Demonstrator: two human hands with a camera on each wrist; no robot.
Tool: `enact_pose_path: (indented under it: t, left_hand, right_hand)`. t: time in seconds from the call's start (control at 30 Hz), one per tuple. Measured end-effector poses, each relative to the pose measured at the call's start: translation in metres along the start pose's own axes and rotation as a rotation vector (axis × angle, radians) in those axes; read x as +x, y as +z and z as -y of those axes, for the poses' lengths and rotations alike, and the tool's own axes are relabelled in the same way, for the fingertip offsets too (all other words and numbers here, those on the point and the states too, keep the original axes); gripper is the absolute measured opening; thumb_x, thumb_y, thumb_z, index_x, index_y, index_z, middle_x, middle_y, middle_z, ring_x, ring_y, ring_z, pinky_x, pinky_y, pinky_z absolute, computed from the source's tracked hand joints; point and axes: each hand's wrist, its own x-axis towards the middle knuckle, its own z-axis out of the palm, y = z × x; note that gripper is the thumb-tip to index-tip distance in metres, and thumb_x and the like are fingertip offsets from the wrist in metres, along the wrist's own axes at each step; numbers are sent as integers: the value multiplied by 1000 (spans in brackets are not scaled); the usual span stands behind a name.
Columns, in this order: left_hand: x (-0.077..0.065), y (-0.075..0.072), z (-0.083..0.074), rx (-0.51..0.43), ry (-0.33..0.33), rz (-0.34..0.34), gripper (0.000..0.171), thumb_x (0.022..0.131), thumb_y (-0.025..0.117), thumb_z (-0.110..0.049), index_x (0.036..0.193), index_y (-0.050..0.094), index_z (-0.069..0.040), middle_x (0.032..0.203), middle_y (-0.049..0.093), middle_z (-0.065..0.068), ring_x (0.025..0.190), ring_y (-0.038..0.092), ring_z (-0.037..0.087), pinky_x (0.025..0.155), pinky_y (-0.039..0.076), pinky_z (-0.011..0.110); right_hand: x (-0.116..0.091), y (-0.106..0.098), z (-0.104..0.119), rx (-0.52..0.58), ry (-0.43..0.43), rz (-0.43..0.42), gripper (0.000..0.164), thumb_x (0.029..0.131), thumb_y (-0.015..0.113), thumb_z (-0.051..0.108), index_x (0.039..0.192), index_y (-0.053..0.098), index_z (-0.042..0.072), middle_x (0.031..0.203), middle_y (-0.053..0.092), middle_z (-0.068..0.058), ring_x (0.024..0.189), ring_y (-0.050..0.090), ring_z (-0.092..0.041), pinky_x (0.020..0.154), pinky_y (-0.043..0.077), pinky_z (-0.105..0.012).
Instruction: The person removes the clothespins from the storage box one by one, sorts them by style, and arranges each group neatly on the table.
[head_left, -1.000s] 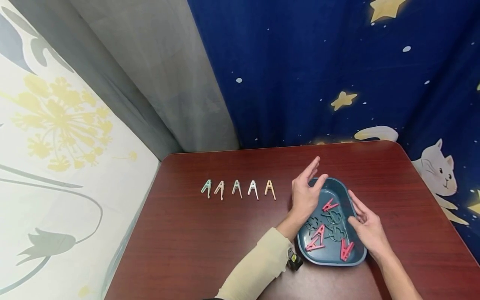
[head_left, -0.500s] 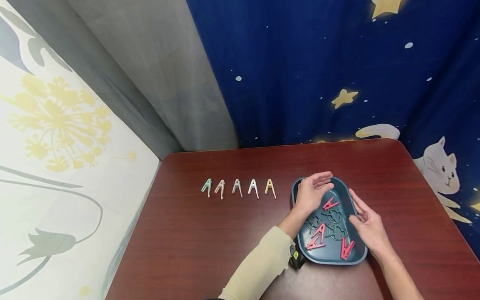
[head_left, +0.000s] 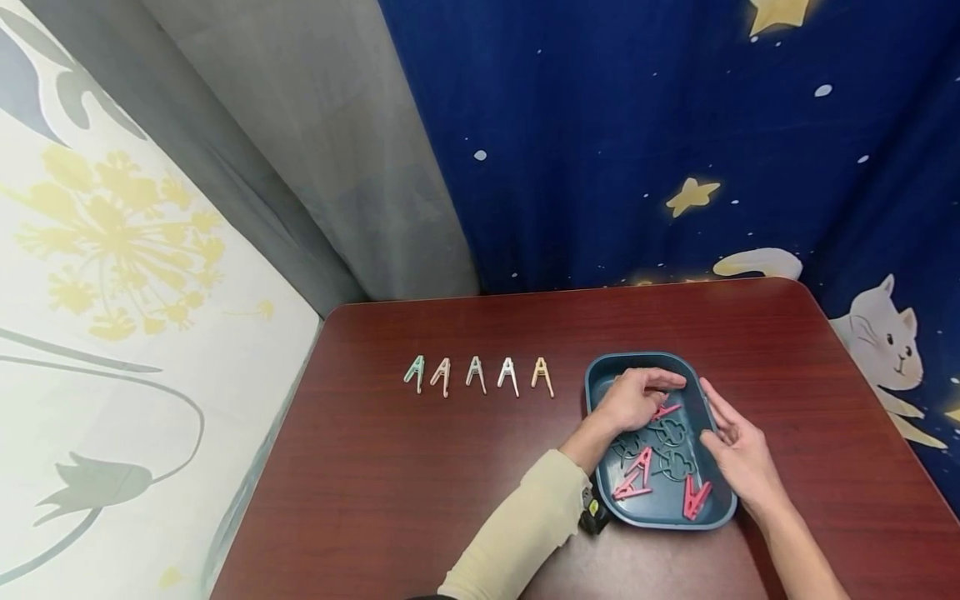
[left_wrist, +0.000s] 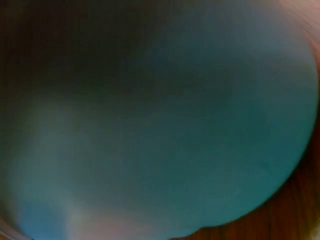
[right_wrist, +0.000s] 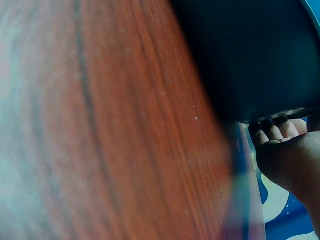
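Observation:
A blue-grey plastic tray [head_left: 671,527] holds several pink clothespins [head_left: 695,498] and some dark green looped pieces [head_left: 677,465]. Over the tray's far part reaches my left hand [head_left: 628,402], its fingers extended and slightly bent down beside a pink clothespin [head_left: 667,412] that it partly covers. My right hand [head_left: 741,458] holds the tray's right side, thumb at the rim and fingers along the outer wall. In the right wrist view, the fingers of that hand [right_wrist: 292,155] lie against the dark tray wall [right_wrist: 250,60]. Blurred blue-green fills most of the left wrist view.
Left of the tray, several clothespins stand in a row on the reddish-brown table [head_left: 450,467]: a green one [head_left: 415,372] at the left end, a yellow one [head_left: 542,377] at the right. A small black device [head_left: 594,512] sits by the left wrist. Curtains [head_left: 600,150] hang behind the table.
My left hand has moved from the tray's far left rim inward and down to the right, over the far pink clothespin. My right hand stays on the tray's side.

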Motion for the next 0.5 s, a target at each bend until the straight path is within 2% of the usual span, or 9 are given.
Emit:
enact_pose_path:
  t: [0.1, 0.2, 0.4, 0.5]
  left_hand:
    - [-1, 1, 0, 154, 22, 26, 38, 103, 62, -1, 126, 79, -27, 120, 75, -18, 100, 61, -6, 84, 46, 14]
    - [-1, 2, 1, 239, 41, 33, 40, 102, 62, 0, 124, 80, -28, 118, 74, -20, 100, 60, -7, 84, 45, 12]
    - [-2, 3, 0, 255, 13, -5, 43, 98, 64, 3, 121, 81, -29, 114, 76, -20, 99, 62, -7, 80, 45, 11]
    - [-3, 2, 0, 278, -9, -32, 41, 99, 65, 1, 120, 81, -30, 112, 76, -21, 102, 63, -9, 84, 47, 12]
  right_hand:
    - [-1, -1, 0, -8, -1, -2, 72, 102, 54, -10, 167, 32, 11, 158, 43, -22, 118, 60, 8, 93, 46, -7]
    - [-1, 0, 0, -11, -4, -5, 72, 101, 54, -10, 167, 32, 10, 157, 43, -22, 118, 61, 8, 93, 45, -7]
    - [0, 0, 0, -1, -2, -12, 72, 101, 54, -11, 167, 33, 8, 157, 46, -16, 115, 64, 6, 89, 49, -8]
    - [0, 1, 0, -3, -1, -17, 72, 100, 54, -11, 166, 33, 9, 156, 46, -14, 114, 64, 6, 89, 49, -9]
